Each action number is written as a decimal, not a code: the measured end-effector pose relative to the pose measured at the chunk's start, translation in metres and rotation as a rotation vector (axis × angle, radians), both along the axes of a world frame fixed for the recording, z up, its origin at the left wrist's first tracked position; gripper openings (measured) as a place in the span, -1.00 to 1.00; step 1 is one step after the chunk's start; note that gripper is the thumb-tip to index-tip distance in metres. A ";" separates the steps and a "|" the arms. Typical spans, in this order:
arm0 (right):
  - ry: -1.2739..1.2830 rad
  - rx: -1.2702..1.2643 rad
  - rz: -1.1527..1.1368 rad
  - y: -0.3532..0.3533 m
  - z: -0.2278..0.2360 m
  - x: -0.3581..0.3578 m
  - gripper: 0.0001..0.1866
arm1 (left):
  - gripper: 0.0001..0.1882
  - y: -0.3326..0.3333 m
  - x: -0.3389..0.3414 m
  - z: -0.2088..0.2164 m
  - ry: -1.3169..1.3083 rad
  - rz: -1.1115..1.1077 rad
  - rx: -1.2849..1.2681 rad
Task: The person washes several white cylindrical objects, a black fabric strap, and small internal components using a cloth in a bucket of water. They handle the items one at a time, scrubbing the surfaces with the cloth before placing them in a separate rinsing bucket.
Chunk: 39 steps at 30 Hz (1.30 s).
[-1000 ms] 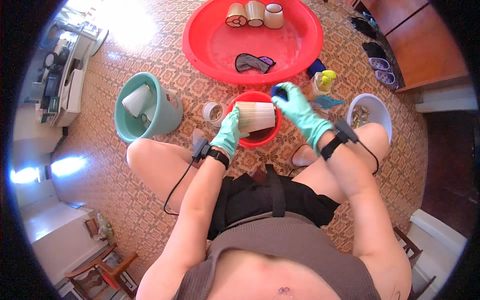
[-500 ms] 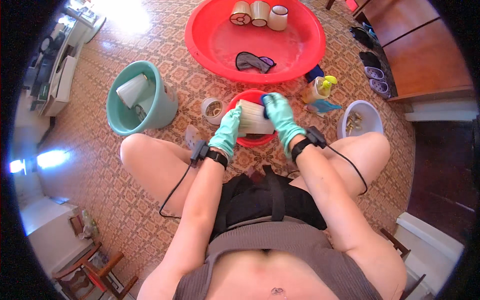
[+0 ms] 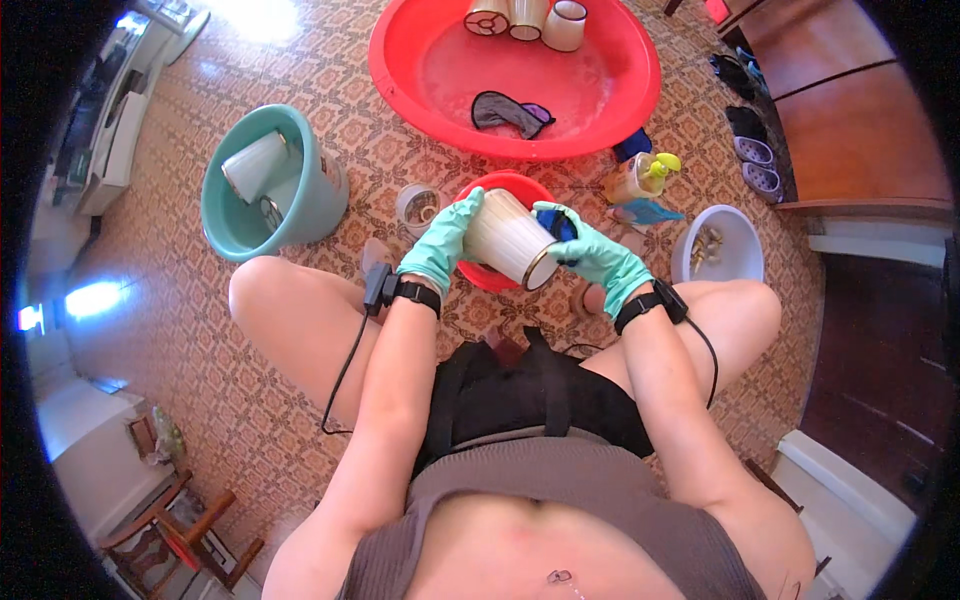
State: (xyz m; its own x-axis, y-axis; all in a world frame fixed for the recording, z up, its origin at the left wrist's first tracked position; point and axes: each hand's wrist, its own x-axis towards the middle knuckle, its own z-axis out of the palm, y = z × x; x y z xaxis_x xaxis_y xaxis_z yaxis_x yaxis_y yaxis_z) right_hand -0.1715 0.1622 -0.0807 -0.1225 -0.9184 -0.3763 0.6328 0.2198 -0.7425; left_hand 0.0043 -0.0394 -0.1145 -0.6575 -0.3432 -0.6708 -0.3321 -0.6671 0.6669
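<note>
One cream ribbed cup [image 3: 508,238], gripped on its side by the gloved left hand [image 3: 440,243], held tilted above the small red bowl [image 3: 497,186]. Gloved right hand [image 3: 594,255] closed on a blue sponge [image 3: 563,225] at the cup's rim. Beyond the bowl: one large red basin [image 3: 610,120] holding three more cups [image 3: 527,17]. Left of the bowl: one teal bucket [image 3: 310,200]. Right: one white bowl [image 3: 740,240].

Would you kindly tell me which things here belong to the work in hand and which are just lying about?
In use: white lampshade, left hand, right hand, blue sponge, small red basin.
Lying about: teal bucket, large red tub, shoes.
</note>
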 end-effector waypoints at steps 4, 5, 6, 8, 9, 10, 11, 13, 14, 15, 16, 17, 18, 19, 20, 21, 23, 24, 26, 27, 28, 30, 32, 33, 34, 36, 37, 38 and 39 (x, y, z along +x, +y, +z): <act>0.486 0.088 0.074 -0.005 0.008 0.016 -0.13 | -0.27 0.001 0.001 0.007 0.038 -0.126 -0.184; 0.506 0.120 -0.009 -0.002 -0.008 0.017 -0.19 | -0.27 0.002 -0.005 0.010 0.046 -0.136 -0.180; 0.516 0.112 -0.115 0.004 -0.033 0.013 -0.31 | -0.29 0.004 -0.008 0.013 0.065 -0.181 -0.154; 0.542 0.157 -0.293 0.004 -0.044 0.011 -0.51 | -0.32 0.007 -0.011 0.021 0.044 -0.218 -0.128; 0.650 0.234 -0.260 0.007 -0.048 0.004 -0.54 | -0.32 0.009 -0.013 0.021 0.046 -0.221 -0.122; 0.680 0.274 -0.258 0.005 -0.047 0.001 -0.56 | -0.30 0.009 -0.011 0.020 0.046 -0.138 -0.095; 0.710 0.313 -0.256 0.004 -0.046 -0.001 -0.57 | -0.27 0.010 -0.009 0.018 0.046 -0.055 -0.068; 0.720 0.344 -0.245 0.001 -0.047 0.003 -0.58 | -0.30 0.011 -0.012 0.014 -0.042 -0.058 -0.150; 0.731 0.373 -0.241 -0.001 -0.048 0.004 -0.58 | -0.33 0.009 -0.013 0.011 -0.129 -0.066 -0.233; 0.731 0.368 -0.233 -0.006 -0.050 0.004 -0.58 | -0.33 0.007 -0.012 0.003 -0.131 -0.057 -0.235; 0.819 0.399 -0.218 -0.012 -0.055 0.005 -0.54 | -0.39 0.005 -0.011 -0.001 -0.103 0.017 -0.431; 0.906 0.427 -0.202 -0.017 -0.060 0.006 -0.49 | -0.44 0.003 -0.008 -0.005 -0.076 0.092 -0.628; 1.006 0.476 -0.193 -0.020 -0.062 0.006 -0.50 | -0.57 0.002 -0.005 -0.008 -0.048 0.239 -0.624; 1.003 0.476 -0.192 -0.021 -0.063 0.005 -0.50 | -0.57 0.003 -0.004 -0.005 -0.051 0.238 -0.624; 1.053 0.499 -0.144 -0.023 -0.064 0.004 -0.52 | -0.60 0.003 -0.003 -0.002 0.005 0.255 -0.435; 1.104 0.521 -0.096 -0.025 -0.065 0.004 -0.53 | -0.62 0.004 -0.002 0.002 0.060 0.272 -0.246; 1.147 0.536 -0.108 -0.029 -0.065 0.007 -0.57 | -0.60 0.021 -0.009 0.018 0.020 0.155 -0.173; 1.168 0.573 -0.081 -0.033 -0.064 0.010 -0.58 | -0.61 0.030 -0.009 0.021 0.027 0.109 -0.122; 1.181 0.593 -0.040 -0.041 -0.059 0.018 -0.64 | -0.61 0.045 -0.007 0.019 0.026 0.067 -0.075; 1.179 0.590 -0.040 -0.045 -0.060 0.021 -0.64 | -0.57 0.051 -0.003 0.013 0.012 0.009 0.002; 1.204 0.564 -0.018 -0.052 -0.065 0.027 -0.64 | -0.52 0.052 0.003 -0.007 0.037 -0.071 -0.069; 1.260 0.541 -0.042 -0.047 -0.081 0.028 -0.63 | -0.34 0.071 -0.012 -0.014 0.169 0.038 0.137; 1.266 0.562 0.032 -0.043 -0.073 0.046 -0.74 | -0.32 0.073 -0.024 -0.031 0.083 0.145 0.272; 1.237 0.590 0.049 -0.040 -0.072 0.045 -0.77 | -0.29 0.074 -0.034 -0.038 0.006 0.246 0.399; 1.168 0.554 -0.023 -0.035 -0.090 0.040 -0.70 | -0.30 0.077 -0.043 -0.050 0.024 0.296 0.475; 1.137 0.476 0.050 -0.059 -0.078 0.068 -0.60 | -0.34 0.056 -0.014 -0.100 0.080 0.430 0.482; 1.243 0.516 0.140 -0.056 -0.075 0.061 -0.55 | -0.39 0.058 -0.024 -0.107 0.150 0.485 0.540; 1.242 0.531 0.130 -0.051 -0.071 0.056 -0.55 | -0.39 0.059 -0.033 -0.113 0.147 0.469 0.548; 1.180 0.511 0.116 -0.045 -0.067 0.053 -0.51 | -0.44 0.059 -0.040 -0.119 0.128 0.499 0.553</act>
